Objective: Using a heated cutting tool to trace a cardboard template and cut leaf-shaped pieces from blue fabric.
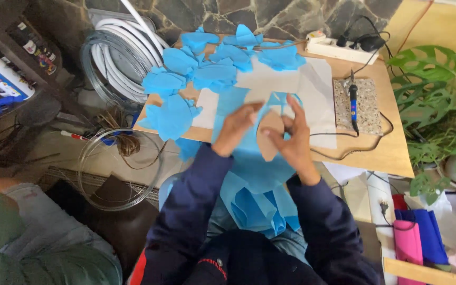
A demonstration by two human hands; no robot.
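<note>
My left hand and right hand both pinch a tan, leaf-shaped cardboard template, pressing it flat onto the sheet of blue fabric that runs from under my fingers down into my lap. Just beyond my left hand lies a heap of cut blue fabric pieces on the wooden table. Off past my right hand a blue-handled soldering iron rests on a speckled stone tile.
</note>
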